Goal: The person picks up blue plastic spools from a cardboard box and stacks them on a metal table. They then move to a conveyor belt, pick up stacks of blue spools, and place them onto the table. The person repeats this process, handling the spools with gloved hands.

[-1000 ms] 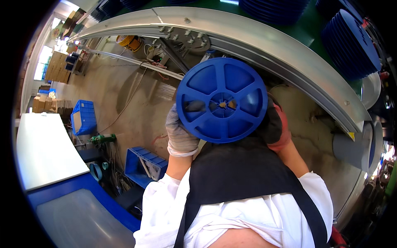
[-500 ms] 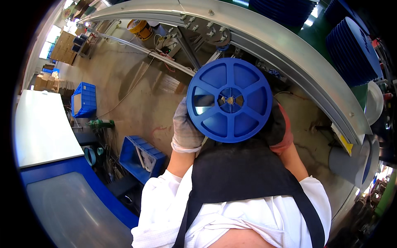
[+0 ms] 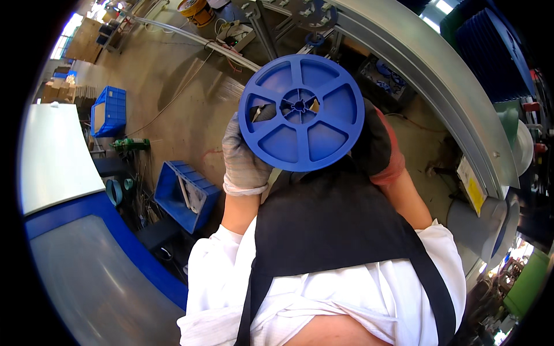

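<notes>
A round blue plastic reel (image 3: 303, 138) with six spoke-edged sections and a slotted hub is held up in front of my black apron. My left hand (image 3: 245, 158), in a greyish-white glove, grips its left edge; the fingertips go out of sight behind the reel. On the opposite edge, my right hand (image 3: 384, 144) wears a black and red glove and is closed on the reel, its fingers mostly hidden behind it. Through one open section at the reel's left, a dark patch shows behind.
A curved metal frame rail (image 3: 427, 75) runs along the far right, with stacked blue reels (image 3: 496, 57) beyond it. Blue crates (image 3: 187, 199) stand on the floor at left. A blue-edged table (image 3: 98, 271) is at lower left, and a grey cylinder (image 3: 479, 225) at right.
The reel and both hands have shifted left and slightly upward in view, and the reel has turned a little. My view has also moved, so the surroundings sit differently.
</notes>
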`<state>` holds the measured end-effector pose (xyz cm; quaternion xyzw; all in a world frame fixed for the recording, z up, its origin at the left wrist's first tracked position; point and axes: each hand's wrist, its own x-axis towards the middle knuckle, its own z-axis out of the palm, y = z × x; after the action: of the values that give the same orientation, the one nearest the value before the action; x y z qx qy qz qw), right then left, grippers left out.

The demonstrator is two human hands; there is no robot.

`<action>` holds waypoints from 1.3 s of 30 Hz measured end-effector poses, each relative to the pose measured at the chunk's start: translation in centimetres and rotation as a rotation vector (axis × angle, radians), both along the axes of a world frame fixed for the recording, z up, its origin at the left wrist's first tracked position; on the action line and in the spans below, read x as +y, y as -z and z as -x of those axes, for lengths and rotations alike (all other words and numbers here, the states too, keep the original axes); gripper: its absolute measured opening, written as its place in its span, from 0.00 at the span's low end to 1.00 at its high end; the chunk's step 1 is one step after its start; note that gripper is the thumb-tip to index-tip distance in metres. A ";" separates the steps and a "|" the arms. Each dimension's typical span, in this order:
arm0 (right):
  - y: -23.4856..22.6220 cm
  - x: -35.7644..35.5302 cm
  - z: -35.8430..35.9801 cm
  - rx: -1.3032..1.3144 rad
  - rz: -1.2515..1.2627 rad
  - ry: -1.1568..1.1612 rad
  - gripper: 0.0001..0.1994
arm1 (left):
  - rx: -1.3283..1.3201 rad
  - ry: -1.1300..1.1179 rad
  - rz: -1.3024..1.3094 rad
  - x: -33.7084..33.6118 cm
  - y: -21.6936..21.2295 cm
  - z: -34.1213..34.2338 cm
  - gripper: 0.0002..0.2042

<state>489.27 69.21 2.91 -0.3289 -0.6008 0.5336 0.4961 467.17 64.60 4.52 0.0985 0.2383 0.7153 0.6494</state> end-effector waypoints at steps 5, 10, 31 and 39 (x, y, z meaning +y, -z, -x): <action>0.1 1.7 -1.3 -0.579 -0.535 0.131 0.18 | 0.108 -0.034 0.015 -0.1 0.0 1.0 0.22; -4.5 1.9 1.6 -0.379 -0.869 0.057 0.18 | -0.138 0.039 -0.066 -0.6 -0.7 1.8 0.29; -0.5 0.6 5.4 0.089 0.296 -0.131 0.24 | -0.100 -0.052 0.000 -0.1 4.5 4.3 0.24; 0.7 2.0 5.0 0.173 0.459 -0.074 0.20 | 0.282 -0.013 0.174 1.0 6.5 5.1 0.23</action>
<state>484.30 71.22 2.19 -0.3638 -0.4307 0.7000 0.4383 462.05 65.64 -1.98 0.1397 0.3887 0.6754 0.6109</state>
